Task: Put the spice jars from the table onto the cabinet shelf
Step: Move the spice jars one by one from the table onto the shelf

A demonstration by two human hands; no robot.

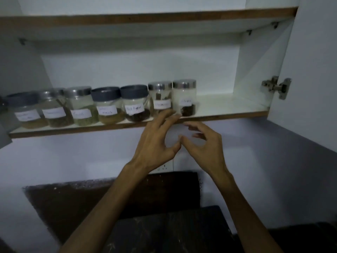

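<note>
Several labelled glass spice jars stand in a row on the white cabinet shelf [228,108]. The rightmost jar [184,97] has a silver lid and dark spice at its bottom. Left of it stand another silver-lid jar [160,96] and a grey-lid jar marked black pepper [135,104]. My left hand [156,141] is raised just below the shelf edge, fingers spread, fingertips in front of the two rightmost jars and holding nothing. My right hand [204,143] hovers beside it below the shelf, fingers curled apart and empty. The thumbs nearly touch.
The shelf's right part is bare up to the cabinet side wall and the open door with its metal hinge [276,86]. An upper shelf [145,17] runs above. Below are a white wall with a socket [164,168] and a dark table surface [164,225].
</note>
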